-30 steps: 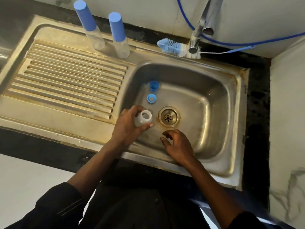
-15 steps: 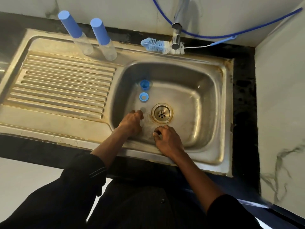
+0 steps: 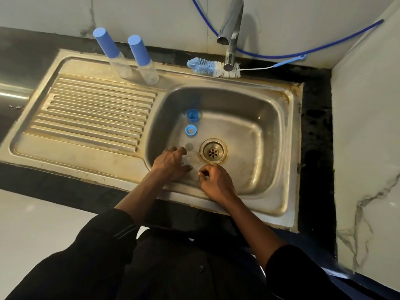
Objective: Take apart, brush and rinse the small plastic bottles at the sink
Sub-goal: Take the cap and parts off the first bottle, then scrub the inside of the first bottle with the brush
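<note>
Drain (image 3: pixel 213 151) sits in the floor of the steel sink (image 3: pixel 270 152), & both hands are down in the basin on its near side. L hand (image 3: pixel 173 162) lies palm-down just left of the drain, fingers (image 3: pixel 180 150) bent & spread apart, tips toward the drain. A faint clear shape shows btwn those fingertips & the drain; could be a bottle body, can't tell, nor whether the hand grips anything. R hand (image 3: pixel 217 180) is just on the near side of the drain, almost at its rim, fingers curled together w/ thumb against the index tip; can't tell if sth is pinched there. The hands are close, not touching. Two blue caps lie loose on the basin floor beyond the drain & slightly left: ring-shaped cap (image 3: pixel 191 129) nearer it, open side up, taller cap (image 3: pixel 192 115) just past that, by the back slope. Further beyond the drain & well left, 2 clear bottles stand side by side on the sink's back ledge, each w/ a long blue cap on: left bottle (image 3: pixel 112 55), right bottle (image 3: pixel 142 59). Straight beyond the drain the bottle brush (image 3: pixel 213 67) lies flat on the ledge, blue & white bristles, thin handle running right. The tap (image 3: pixel 231 33) rises at the bristles, spout out over the basin. Blue hose (image 3: pixel 303 51) runs along the wall behind. Ribbed draining board (image 3: pixel 95 113) is far left of the drain; dark worktop (image 3: pixel 316 126) frames it all.
</note>
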